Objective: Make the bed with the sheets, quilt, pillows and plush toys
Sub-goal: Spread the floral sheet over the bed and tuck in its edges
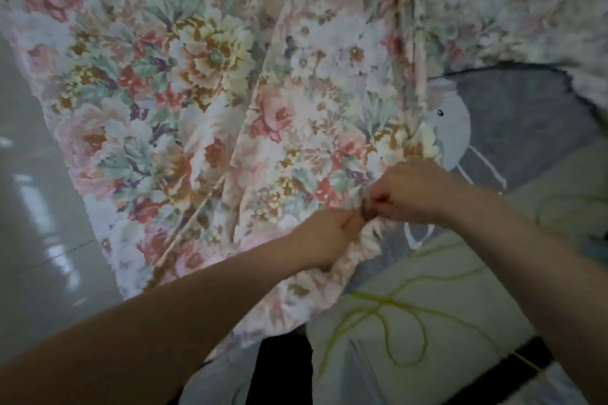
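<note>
A large floral sheet (204,76) in pink, cream and green spreads across most of the view, with folds running down its middle. My left hand (325,237) and my right hand (414,191) are close together at the sheet's gathered, elastic-looking edge, and each pinches the bunched fabric between curled fingers. Under the sheet's right side lies grey bedding (526,122) with a pale cartoon figure (454,128) printed on it. A cream cover with yellow-green line drawings (411,306) lies below my hands.
A glossy pale floor (39,207) runs along the left side, beyond the sheet's edge. A dark band (513,368) crosses the cream cover at the lower right. A dark patch (283,368) shows at the bottom centre.
</note>
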`<action>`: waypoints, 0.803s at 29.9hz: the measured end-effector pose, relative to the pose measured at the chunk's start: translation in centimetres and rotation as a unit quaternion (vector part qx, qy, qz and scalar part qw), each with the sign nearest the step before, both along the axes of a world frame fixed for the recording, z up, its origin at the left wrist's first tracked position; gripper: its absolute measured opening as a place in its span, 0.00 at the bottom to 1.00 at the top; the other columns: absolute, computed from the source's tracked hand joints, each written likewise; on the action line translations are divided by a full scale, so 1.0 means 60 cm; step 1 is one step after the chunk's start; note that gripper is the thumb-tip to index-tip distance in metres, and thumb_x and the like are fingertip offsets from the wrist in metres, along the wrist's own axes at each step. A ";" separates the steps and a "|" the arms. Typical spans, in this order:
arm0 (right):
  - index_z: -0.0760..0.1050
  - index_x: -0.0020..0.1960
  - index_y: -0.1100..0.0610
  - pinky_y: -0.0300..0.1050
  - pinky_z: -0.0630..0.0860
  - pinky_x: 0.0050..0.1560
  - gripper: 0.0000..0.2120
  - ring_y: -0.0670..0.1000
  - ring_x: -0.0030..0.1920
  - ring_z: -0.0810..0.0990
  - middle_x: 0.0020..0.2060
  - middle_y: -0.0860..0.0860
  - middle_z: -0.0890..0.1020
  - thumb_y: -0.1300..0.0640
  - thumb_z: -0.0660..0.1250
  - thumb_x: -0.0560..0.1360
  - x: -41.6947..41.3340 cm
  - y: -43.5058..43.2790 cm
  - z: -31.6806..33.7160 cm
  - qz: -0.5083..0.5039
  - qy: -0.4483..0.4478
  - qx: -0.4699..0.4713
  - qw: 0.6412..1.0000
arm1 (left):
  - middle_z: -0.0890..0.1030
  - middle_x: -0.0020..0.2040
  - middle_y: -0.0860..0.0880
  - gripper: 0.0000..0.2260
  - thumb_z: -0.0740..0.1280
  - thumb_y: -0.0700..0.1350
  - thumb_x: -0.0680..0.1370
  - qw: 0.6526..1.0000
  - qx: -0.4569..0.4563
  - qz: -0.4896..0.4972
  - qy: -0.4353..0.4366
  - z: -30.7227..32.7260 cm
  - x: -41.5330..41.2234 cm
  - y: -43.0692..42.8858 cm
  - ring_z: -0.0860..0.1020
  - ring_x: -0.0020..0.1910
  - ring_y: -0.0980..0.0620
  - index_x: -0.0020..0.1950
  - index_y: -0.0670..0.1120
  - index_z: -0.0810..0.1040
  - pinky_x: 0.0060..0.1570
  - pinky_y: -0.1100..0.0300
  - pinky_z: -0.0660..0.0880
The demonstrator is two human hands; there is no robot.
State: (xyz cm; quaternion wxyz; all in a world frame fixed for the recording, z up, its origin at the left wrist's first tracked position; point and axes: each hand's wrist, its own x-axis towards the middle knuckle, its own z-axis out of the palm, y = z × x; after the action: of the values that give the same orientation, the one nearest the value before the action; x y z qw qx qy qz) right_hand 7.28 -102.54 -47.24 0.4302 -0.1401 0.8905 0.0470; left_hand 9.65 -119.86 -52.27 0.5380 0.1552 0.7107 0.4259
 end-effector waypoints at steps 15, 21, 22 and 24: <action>0.74 0.65 0.46 0.49 0.71 0.55 0.16 0.55 0.60 0.76 0.60 0.50 0.77 0.52 0.65 0.78 0.238 0.141 -0.155 -0.029 -0.046 0.113 0.992 | 0.72 0.35 0.43 0.09 0.53 0.40 0.84 0.989 -0.067 0.042 -0.127 -0.124 0.229 0.217 0.73 0.35 0.48 0.59 0.46 0.71 0.28 0.60 0.69; 0.64 0.74 0.41 0.47 0.68 0.48 0.22 0.58 0.61 0.74 0.62 0.53 0.75 0.57 0.52 0.82 0.364 0.141 -0.180 -0.212 0.041 -0.038 0.976 | 0.80 0.56 0.38 0.20 0.59 0.43 0.81 0.985 -0.137 -0.093 0.041 -0.129 0.216 0.199 0.81 0.50 0.39 0.73 0.52 0.69 0.51 0.43 0.79; 0.63 0.74 0.42 0.47 0.69 0.47 0.23 0.57 0.59 0.75 0.60 0.53 0.76 0.58 0.52 0.82 0.369 0.122 -0.181 -0.206 0.053 -0.041 0.976 | 0.82 0.54 0.41 0.18 0.61 0.45 0.81 0.983 -0.145 -0.097 0.058 -0.126 0.208 0.187 0.81 0.49 0.43 0.71 0.51 0.72 0.52 0.45 0.79; 0.62 0.74 0.45 0.49 0.68 0.48 0.22 0.56 0.59 0.74 0.57 0.53 0.75 0.58 0.53 0.82 0.381 0.112 -0.169 -0.231 0.081 -0.064 0.968 | 0.82 0.55 0.46 0.16 0.62 0.46 0.81 0.972 -0.166 -0.117 0.119 -0.104 0.196 0.194 0.82 0.49 0.49 0.69 0.50 0.74 0.52 0.52 0.79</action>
State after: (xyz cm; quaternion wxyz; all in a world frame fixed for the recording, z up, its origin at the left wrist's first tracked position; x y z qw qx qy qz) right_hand 30.12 -95.83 -57.40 0.3459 0.0459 0.9318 -0.0998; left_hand 21.39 -108.24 -58.52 0.5138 0.1951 0.8074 0.2145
